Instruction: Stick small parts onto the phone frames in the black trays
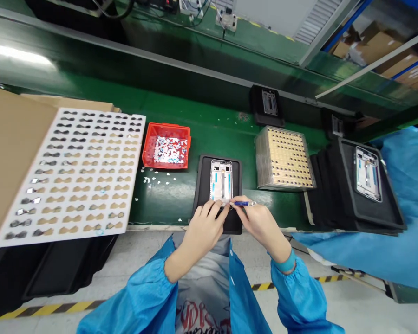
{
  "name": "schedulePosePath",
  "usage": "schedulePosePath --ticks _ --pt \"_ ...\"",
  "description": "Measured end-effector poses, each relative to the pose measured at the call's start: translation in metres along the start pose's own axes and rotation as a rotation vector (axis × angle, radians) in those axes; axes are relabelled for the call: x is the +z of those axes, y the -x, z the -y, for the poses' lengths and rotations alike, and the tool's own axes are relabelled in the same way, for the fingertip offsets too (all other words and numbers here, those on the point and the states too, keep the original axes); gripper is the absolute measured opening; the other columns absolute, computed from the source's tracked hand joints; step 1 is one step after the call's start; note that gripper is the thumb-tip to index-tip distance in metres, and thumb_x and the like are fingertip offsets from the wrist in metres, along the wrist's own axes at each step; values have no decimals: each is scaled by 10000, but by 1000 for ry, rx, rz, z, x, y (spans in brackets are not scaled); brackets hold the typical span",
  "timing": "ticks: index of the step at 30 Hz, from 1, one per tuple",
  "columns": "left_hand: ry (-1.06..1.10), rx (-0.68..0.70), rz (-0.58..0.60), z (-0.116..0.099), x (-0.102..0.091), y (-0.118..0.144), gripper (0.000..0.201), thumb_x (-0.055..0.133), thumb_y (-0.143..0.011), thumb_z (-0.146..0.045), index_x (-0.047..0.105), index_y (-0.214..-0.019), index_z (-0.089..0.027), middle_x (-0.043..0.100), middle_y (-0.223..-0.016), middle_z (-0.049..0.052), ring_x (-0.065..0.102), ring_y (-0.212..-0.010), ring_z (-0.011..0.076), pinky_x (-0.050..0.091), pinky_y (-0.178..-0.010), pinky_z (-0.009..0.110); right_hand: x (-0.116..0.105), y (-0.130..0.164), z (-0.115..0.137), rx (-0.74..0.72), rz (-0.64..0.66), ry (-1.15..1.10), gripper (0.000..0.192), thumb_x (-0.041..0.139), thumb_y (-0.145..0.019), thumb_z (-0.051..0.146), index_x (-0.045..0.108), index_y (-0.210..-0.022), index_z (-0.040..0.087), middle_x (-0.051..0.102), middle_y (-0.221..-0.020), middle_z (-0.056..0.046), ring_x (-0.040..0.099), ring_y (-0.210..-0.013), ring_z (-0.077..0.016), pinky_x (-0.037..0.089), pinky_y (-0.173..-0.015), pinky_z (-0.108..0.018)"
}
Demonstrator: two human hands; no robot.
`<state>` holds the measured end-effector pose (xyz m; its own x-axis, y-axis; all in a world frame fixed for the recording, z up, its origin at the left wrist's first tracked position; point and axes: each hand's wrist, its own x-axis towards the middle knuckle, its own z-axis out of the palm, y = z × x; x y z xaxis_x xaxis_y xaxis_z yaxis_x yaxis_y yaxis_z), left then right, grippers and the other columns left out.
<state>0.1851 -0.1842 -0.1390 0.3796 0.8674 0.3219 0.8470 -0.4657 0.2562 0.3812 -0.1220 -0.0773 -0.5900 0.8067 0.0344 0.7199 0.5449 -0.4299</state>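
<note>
on the green bench, a black tray holds the phone frame, likely light, stiff, best taken by its edges; the right hand pinches a pen, the left hand's grip unclear.

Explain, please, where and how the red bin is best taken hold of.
I would grip the red bin by the rims of its left and right walls, coming from above. It stands open-topped with many small white pieces inside, so holding opposite sides should help keep it level.
</note>
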Motion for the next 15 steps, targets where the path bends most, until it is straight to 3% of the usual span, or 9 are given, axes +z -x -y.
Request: schedulePosePath --ticks 4,7,12,15 --pt "-52 20 15 0 -3 -1 498 586 -969 -147 679 -1458 -155 723 -1324 171 639 -1195 315 517 -882 396 -1 -2 0 36 12 -53 238 475 -1154 252 706 -1191 213 837 -1154 -121 842 -979 -288 685 -830 -364" --pt "-90 38 55 1 -5 -2 512 575 -971 -145 666 -1474 -157 725 -1332 168 645 -1193 308 513 -882 391 1 -4 -2 85 -58 -222 225 529 -1138 315 734 -1113 226 840 -1126 -118 846 -951 -279 702 -861 -380" --pt "-84 68 138 1 -7 -8 510 587 -981 -156 645 -1487 -152 715 -1358 171 641 -1202 307 510 -889 392 6 -2 0 311 -318 -620 228 690 -1062 442 741 -1052 221 851 -1061 -93 854 -912 -242 727 -810 -333" --pt "-74 64 169 2 -9 -11 486 597 -1006 -192 634 -1487 -133 710 -1355 175 640 -1208 302 510 -887 384 5 1 8 353 -453 -665 203 737 -1036 412 755 -1055 210 852 -1073 -91 853 -946 -239 728 -840 -334"
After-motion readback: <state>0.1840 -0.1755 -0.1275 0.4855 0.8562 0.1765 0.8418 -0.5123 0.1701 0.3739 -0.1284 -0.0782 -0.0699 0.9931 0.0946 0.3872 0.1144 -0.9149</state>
